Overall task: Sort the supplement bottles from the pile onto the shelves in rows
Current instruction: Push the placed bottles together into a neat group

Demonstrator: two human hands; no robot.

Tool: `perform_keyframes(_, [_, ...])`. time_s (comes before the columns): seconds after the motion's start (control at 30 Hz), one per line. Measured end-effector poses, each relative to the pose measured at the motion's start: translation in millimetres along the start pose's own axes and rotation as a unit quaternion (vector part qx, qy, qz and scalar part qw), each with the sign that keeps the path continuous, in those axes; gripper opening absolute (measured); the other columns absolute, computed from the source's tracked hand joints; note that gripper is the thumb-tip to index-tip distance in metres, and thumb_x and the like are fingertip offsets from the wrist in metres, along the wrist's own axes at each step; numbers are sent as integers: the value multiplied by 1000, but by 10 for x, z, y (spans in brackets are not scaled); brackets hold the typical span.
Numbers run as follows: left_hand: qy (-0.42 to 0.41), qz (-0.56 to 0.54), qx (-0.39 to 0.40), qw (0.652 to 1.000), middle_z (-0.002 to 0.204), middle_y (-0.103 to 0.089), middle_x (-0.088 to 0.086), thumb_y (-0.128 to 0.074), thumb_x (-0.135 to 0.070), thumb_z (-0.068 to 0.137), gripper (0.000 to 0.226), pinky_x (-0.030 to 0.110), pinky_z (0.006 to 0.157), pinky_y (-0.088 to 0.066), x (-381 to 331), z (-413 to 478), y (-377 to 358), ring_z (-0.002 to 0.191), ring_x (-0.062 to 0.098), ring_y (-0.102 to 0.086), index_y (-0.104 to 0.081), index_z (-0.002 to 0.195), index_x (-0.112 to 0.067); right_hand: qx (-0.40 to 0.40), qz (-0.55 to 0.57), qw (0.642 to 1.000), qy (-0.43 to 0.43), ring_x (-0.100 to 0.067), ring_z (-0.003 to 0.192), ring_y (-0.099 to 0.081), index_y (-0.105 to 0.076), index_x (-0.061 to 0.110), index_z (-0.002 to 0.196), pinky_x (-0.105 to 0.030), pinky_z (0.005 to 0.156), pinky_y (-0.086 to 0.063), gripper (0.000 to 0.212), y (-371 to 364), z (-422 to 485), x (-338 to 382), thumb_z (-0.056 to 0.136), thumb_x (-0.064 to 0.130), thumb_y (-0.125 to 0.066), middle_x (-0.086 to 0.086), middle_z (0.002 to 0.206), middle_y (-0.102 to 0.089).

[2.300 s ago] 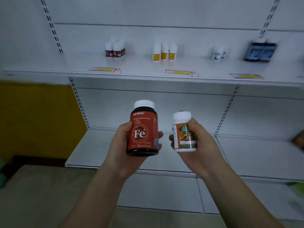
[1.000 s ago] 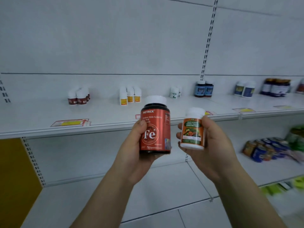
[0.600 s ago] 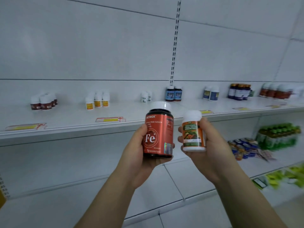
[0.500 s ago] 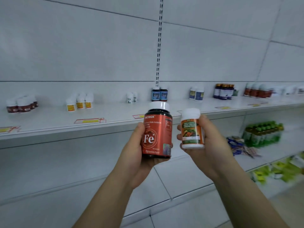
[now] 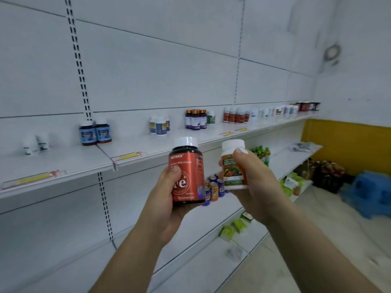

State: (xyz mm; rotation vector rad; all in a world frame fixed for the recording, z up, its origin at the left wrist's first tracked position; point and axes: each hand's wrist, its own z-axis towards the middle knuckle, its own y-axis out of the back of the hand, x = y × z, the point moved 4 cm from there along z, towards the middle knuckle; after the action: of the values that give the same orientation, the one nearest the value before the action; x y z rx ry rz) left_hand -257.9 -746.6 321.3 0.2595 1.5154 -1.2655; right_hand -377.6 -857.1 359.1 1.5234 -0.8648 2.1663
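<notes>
Right, from the head camera: the left hand [image 5: 167, 199] is wrapping the red bottle [image 5: 187, 174], thumb lying across the label and fingers curling round behind. The right hand [image 5: 254, 187] is clutching the small white-capped bottle [image 5: 233, 168], thumb pressing just under the cap. Both bottles are standing upright, just beside each other, in front of the upper shelf [image 5: 148, 152]. Up beyond the right fingertips a group of red-labelled bottles [image 5: 236, 116] is sitting, possibly the red one's match. Best play, I'd say, is placing one bottle at a time, upright, label facing out, tucked against its own kind without knocking neighbours.
</notes>
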Motion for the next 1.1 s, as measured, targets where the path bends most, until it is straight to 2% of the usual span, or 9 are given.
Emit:
perform_keyframes(0.17, [5, 3, 16, 1000, 95, -72, 12, -62, -40, 66, 54, 36, 59, -56, 271, 764, -135, 83, 27, -71, -56, 114, -17, -17, -15, 1000, 14, -13, 65, -68, -60, 21, 105, -24, 53, -51, 37, 429, 648, -45, 75, 41, -63, 2, 72, -71])
perform_keyframes(0.37, [11, 37, 55, 998, 86, -73, 7, -59, -44, 68, 49, 37, 59, -57, 498, 1851, -342, 74, 23, -72, -55, 111, -21, -24, -46, 998, 40, -19, 71, -68, -61, 15, 107, -31, 59, -54, 50, 921, 1538, -18, 67, 43, -65, -8, 84, -71])
perform_keyframes(0.5, [-11, 50, 42, 998, 89, -73, 7, -61, -43, 67, 46, 35, 60, -56, 552, 2346, -408, 81, 23, -72, -57, 108, -22, -1, -92, 994, 62, -25, 84, -68, -62, 19, 110, -41, 73, -55, 50, 1133, 2093, -17, 68, 45, -69, -10, 97, -71])
perform_keyframes(0.63, [-67, 45, -30, 996, 90, -73, 3, -59, -37, 72, 40, 38, 58, -56, 461, 2544, -265, 81, 22, -71, -57, 111, -28, 48, -86, 993, 58, -21, 85, -70, -62, 24, 108, -36, 71, -54, 24, 1072, 2580, -115, 86, 34, -62, -1, 94, -73])
perform_keyframes(0.77, [-122, 71, -102, 985, 99, -71, 3, -47, -29, 92, 30, 39, 59, -55, 307, 2507, -122, 85, 23, -71, -54, 121, -31, 132, -62, 989, 31, -25, 107, -63, -54, 24, 126, -50, 96, -47, 45, 823, 2914, -243, 85, 39, -64, -4, 119, -66])
perform_keyframes(0.87, [-173, 103, -168, 965, 102, -71, 1, -54, -39, 79, 44, 39, 61, -55, 231, 2287, -142, 88, 23, -70, -52, 123, -34, 229, -24, 973, 16, -19, 93, -69, -64, 38, 93, -44, 85, -53, 9, 600, 3001, -319, 88, 32, -63, 1, 100, -72])
perform_keyframes(0.93, [-209, 127, -219, 944, 102, -70, 0, -58, -43, 71, 52, 39, 61, -55, 199, 2075, -182, 86, 22, -70, -51, 122, -38, 303, 2, 953, 12, -15, 83, -71, -69, 42, 78, -36, 71, -55, 21, 415, 2975, -348, 90, 27, -61, 7, 87, -74])
perform_keyframes(1.03, [-249, 145, -292, 912, 106, -69, 1, -60, -38, 74, 52, 39, 61, -54, 164, 1732, -214, 83, 21, -70, -49, 125, -40, 380, 33, 924, -12, -21, 85, -71, -68, 27, 99, -41, 72, -54, 12, 154, 2826, -383, 89, 25, -63, -4, 96, -73])
perform_keyframes(1.1, [-270, 157, -335, 889, 106, -68, 4, -58, -33, 81, 47, 39, 59, -54, 120, 1473, -229, 82, 21, -70, -48, 126, -39, 411, 48, 910, -30, -22, 86, -70, -63, 19, 108, -42, 74, -55, 25, -23, 2670, -384, 85, 27, -66, -6, 101, -71])
